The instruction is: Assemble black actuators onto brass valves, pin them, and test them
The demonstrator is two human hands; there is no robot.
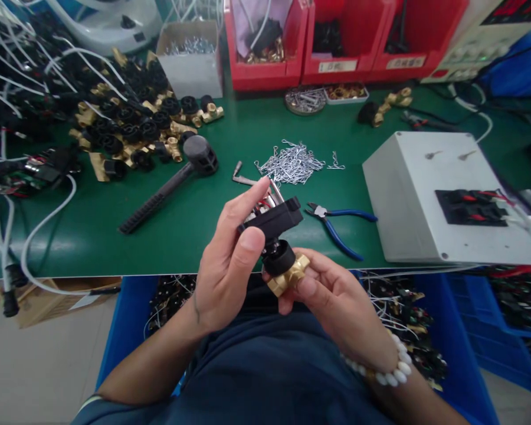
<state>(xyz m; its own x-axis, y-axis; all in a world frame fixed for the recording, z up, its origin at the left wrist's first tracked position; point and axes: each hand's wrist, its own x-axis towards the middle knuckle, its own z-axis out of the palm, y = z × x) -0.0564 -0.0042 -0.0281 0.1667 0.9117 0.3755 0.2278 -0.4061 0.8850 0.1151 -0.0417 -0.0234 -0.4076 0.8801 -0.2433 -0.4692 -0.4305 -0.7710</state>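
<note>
My left hand [230, 260] is closed around a black actuator module [277, 218] with red wires and metal parts showing on its upper side. Below it, my right hand [331, 295] grips a brass valve body [289, 276] topped by a black round collar [279, 258]. The module's underside meets the collar at a tilt; whether the two are locked together I cannot tell. Just beyond my hands lie a pile of silver R-shaped spring clips [294, 163] and blue-handled cutting pliers [336, 221]. A black rubber mallet [172, 186] rests to the left.
Many brass valves [133, 127] crowd the back left, near cabled modules [39, 165]. A white carton [190, 62] of fasteners and red bins [269, 71] line the back. A grey switch box [442, 200] stands right. Blue crates [464, 348] of parts sit below the green table edge.
</note>
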